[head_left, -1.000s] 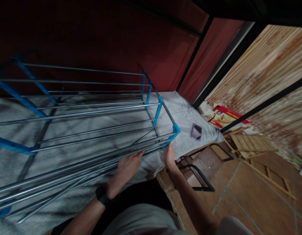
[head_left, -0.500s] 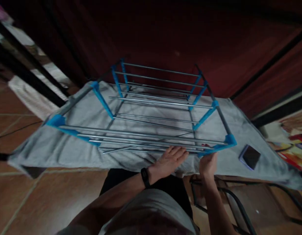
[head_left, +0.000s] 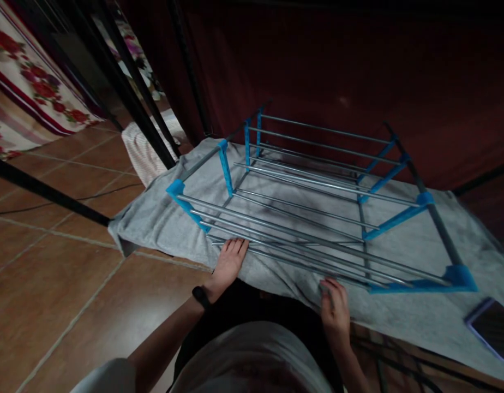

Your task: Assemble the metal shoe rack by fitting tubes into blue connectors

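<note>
A rack of silvery metal rods (head_left: pixel 301 226) with blue plastic joints (head_left: pixel 460 278) lies on a cloth-covered table. My left hand (head_left: pixel 229 262), a dark band at its wrist, reaches to the rack's lower front edge. Its fingers bend over a metal rod near the left end; the thumb is hidden. My right hand (head_left: pixel 336 308) is at the table's front edge, just below the front rods and apart from them. Its fingers are loosely bent, with the thumb apart, and no held thing shows. A rod lies slantwise behind the front rods.
Grey cloth (head_left: pixel 154 213) covers the table. A phone (head_left: pixel 493 327) lies at the right. Dark red panels (head_left: pixel 337 71) stand behind, with black metal bars (head_left: pixel 51 188) at the left. A cable (head_left: pixel 72 204) crosses the tiled floor.
My view has turned left. My left hand has slid leftward along the rack's front edge. My right hand has let go of the right front blue corner and moved left.
</note>
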Available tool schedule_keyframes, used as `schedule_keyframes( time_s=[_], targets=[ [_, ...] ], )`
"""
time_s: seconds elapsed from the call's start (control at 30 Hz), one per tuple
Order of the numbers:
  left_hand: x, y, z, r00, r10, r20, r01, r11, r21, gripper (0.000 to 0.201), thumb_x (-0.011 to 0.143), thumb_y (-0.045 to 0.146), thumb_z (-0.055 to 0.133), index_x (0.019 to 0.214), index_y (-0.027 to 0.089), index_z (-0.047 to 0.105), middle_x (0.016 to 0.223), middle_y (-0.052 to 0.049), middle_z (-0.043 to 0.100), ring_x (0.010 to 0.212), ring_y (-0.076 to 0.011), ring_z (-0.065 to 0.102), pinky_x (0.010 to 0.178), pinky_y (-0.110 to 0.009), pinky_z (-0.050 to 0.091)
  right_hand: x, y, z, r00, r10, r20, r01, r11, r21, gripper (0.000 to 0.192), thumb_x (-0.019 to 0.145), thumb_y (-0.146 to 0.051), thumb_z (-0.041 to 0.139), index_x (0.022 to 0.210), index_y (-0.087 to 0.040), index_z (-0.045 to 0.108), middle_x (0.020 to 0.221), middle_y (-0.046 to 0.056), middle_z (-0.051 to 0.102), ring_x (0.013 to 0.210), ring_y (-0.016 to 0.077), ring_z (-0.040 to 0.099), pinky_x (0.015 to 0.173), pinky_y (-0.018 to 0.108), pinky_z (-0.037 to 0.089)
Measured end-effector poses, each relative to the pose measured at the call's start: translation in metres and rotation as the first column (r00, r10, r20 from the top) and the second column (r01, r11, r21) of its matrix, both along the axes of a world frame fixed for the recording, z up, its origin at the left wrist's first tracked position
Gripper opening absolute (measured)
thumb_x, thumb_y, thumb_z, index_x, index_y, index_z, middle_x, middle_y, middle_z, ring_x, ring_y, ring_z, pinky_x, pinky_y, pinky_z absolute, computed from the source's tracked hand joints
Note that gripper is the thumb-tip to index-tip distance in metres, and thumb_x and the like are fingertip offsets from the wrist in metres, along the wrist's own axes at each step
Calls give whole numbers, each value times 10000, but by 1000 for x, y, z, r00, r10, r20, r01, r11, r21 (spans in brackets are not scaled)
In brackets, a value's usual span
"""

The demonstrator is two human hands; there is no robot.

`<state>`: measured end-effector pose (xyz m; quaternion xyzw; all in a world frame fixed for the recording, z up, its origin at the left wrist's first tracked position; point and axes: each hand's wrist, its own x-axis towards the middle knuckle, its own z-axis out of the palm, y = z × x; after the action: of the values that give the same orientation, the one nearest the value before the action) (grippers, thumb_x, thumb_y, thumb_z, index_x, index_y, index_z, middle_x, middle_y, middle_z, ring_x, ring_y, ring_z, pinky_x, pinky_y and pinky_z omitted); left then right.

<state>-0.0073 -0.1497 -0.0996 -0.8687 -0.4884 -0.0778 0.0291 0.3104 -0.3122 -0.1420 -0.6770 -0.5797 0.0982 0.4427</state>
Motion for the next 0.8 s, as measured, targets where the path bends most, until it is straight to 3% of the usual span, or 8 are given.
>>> schedule_keyframes(
  time_s=[0.17, 0.33, 0.6, 0.8],
  targets=[
    [-1, 12, -2, 996, -58, 71, 62, 997, -51, 514, 913, 27, 399, 1376, 184, 559, 1245, -110, 616, 1160, -249, 556, 1025, -424, 467, -28, 39, 9, 933, 205, 297, -210, 978, -12, 403, 984, -153, 403, 1354, -237, 537, 1368, 124, 556, 1285, 258, 512, 1057, 497, 464],
    [-6, 30, -11, 984, -93, 154, 101, 994, -46, 512, 840, 4, 430, 1274, 178, 638, 1238, -140, 649, 1183, -280, 574, 1029, -447, 477, -38, 67, 12, 835, 212, 508, -149, 975, -162, 445, 978, -160, 415, 1411, -190, 514, 1325, 136, 600, 1220, 273, 538, 1070, 514, 435],
    [-3, 69, -21, 990, -112, 90, 114, 993, -18, 413, 845, 60, 408, 1131, 140, 695, 1037, -165, 737, 1015, -312, 689, 958, -468, 518, -30, 94, 18, 790, 280, 546, -90, 933, -348, 353, 986, -159, 469, 1302, -211, 618, 1342, 105, 634, 1228, 251, 569, 1095, 450, 416],
    [-46, 63, -31, 955, -256, 149, 251, 967, 47, 460, 882, 98, 364, 1228, 165, 660, 1192, -158, 708, 1135, -302, 654, 958, -451, 520, -24, 91, 11, 789, 308, 531, -106, 921, -376, 348, 1007, -185, 486, 1326, -249, 611, 1297, 84, 655, 1175, 222, 593, 1025, 393, 464]
  ],
)
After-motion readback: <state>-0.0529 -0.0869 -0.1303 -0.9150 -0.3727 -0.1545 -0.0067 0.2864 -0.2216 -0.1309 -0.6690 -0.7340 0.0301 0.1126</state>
